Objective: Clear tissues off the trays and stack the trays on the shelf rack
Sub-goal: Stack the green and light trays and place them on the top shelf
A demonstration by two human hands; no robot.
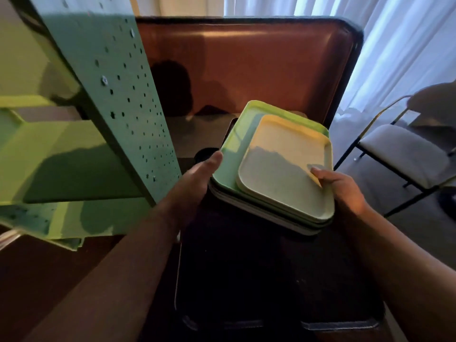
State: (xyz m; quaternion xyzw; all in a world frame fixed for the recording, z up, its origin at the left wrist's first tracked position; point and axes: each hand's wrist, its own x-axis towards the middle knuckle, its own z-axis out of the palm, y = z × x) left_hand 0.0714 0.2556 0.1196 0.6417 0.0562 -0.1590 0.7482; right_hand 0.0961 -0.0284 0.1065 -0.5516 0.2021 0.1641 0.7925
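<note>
A stack of trays is held up between both hands at the centre of the view. On top lies a small cream tray (283, 166), under it a larger green tray (237, 144), with paler trays below. My left hand (197, 176) grips the stack's left edge. My right hand (340, 186) grips its right edge, thumb on the cream tray. No tissue shows on the trays. The green perforated shelf rack (118, 99) stands close at the left, its shelves (49, 159) facing me.
A dark tray or tabletop (246, 280) lies below the stack. A brown padded bench back (259, 70) rises behind. A chair with a grey seat (404, 154) stands at the right, before white curtains (394, 45).
</note>
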